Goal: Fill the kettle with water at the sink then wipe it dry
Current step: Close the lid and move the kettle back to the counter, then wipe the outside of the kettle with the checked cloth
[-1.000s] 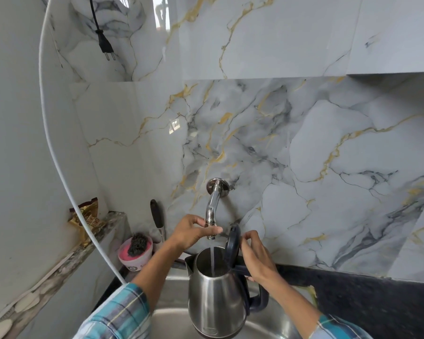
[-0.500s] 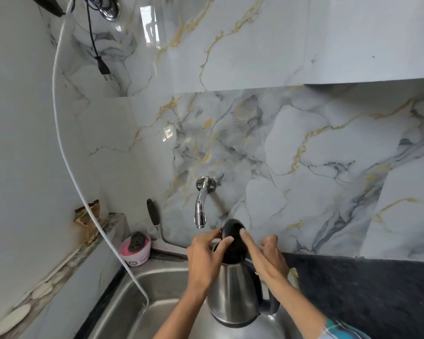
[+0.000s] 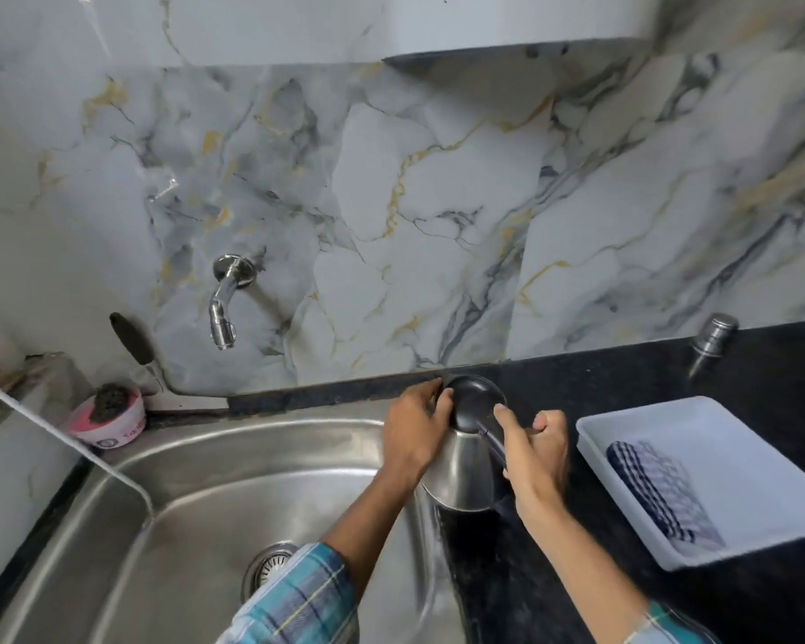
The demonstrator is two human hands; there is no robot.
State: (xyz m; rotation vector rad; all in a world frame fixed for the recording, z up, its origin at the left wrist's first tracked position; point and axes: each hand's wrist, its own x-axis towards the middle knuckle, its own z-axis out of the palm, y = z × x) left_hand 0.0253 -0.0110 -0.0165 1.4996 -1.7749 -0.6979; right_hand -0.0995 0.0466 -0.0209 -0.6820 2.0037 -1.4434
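The kettle (image 3: 461,467), a tapering body of brushed steel with a domed black lid (image 3: 476,402) shut on top, sits at the right edge of the sink (image 3: 215,495), over the seam where the steel basin meets the black speckled counter (image 3: 600,378); whether its base rests there or is held just above is hard to tell. The left hand (image 3: 414,434) is pressed against the kettle's side, fingers curled onto the lid's rim. The right hand (image 3: 537,457) is wrapped around the black handle (image 3: 496,441), thumb lying along its top. A white rectangular tray (image 3: 763,457) on the counter holds a folded blue-checked cloth (image 3: 661,495). On the glossy veined marble wall (image 3: 438,202), a chrome tap (image 3: 224,304) runs dry.
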